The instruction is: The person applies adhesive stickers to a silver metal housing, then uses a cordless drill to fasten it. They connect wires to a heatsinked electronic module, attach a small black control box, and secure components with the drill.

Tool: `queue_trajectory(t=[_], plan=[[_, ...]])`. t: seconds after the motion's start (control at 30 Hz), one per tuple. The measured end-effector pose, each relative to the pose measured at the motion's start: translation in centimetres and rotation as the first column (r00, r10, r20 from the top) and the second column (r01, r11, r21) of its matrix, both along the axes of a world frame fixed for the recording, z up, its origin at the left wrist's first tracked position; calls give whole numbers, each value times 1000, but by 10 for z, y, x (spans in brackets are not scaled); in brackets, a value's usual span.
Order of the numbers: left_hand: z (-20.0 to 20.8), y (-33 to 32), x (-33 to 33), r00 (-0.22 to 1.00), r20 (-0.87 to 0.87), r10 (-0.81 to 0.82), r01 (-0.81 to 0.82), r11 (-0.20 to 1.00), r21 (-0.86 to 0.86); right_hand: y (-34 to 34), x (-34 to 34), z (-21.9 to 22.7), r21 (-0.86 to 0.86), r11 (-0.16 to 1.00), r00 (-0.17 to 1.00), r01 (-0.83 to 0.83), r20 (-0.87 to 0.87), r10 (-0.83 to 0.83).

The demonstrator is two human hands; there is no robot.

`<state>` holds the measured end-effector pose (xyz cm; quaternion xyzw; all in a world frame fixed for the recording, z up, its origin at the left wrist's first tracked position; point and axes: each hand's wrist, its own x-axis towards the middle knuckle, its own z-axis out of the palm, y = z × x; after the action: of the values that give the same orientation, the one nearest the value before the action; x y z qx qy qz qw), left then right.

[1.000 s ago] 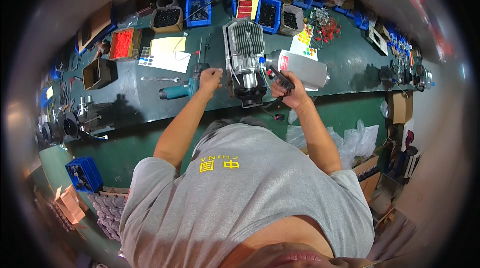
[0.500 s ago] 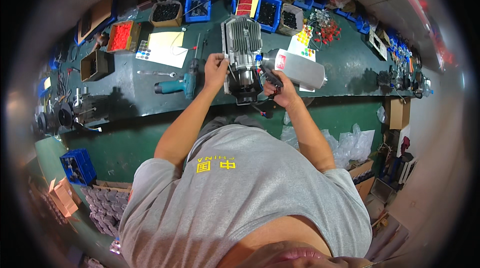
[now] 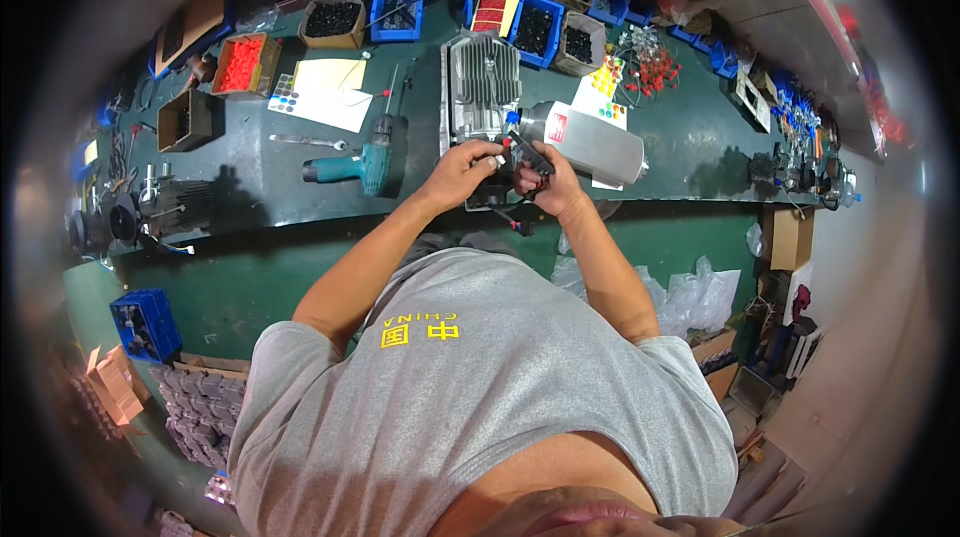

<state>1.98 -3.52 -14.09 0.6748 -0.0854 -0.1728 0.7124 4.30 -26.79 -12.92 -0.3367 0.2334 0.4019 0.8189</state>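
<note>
A grey finned metal motor unit (image 3: 482, 87) lies on the bench in front of me, its lower part hidden behind my hands. Over that lower part, my left hand (image 3: 462, 175) has its fingertips pinched together; a small pale bit shows at them, too small to name. Just to the right, my right hand (image 3: 556, 185) grips a black plastic part (image 3: 528, 151) with wires by it. The two hands nearly meet at this part. A grey metal cylindrical housing (image 3: 600, 145) with a red-and-white label lies right beside the motor unit.
Left of the unit lie a teal power drill (image 3: 345, 169), a wrench (image 3: 308, 142) and a screwdriver (image 3: 390, 87). Blue bins (image 3: 397, 7) and boxes of small parts line the back. Sticker sheets (image 3: 600, 87) lie partly under the housing. More motors (image 3: 165, 212) stand far left.
My left hand has moved right and slightly nearer, from the unit's left edge to beside the black part. My right hand keeps its hold on that part.
</note>
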Motion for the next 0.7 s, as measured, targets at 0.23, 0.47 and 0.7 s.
queue_trajectory(t=[0.23,0.47,0.7], plan=[[10,-6,-1,989,-57,133,-137,988,-67,8,-3,8,-24,999,999,42,1,-42],[9,-11,-2,988,25,152,-153,988,39,7,-4,-1,-49,999,999,14,37,-12],[7,-12,-1,987,10,163,-164,986,29,6,-5,-5,13,999,998,43,40,-44]])
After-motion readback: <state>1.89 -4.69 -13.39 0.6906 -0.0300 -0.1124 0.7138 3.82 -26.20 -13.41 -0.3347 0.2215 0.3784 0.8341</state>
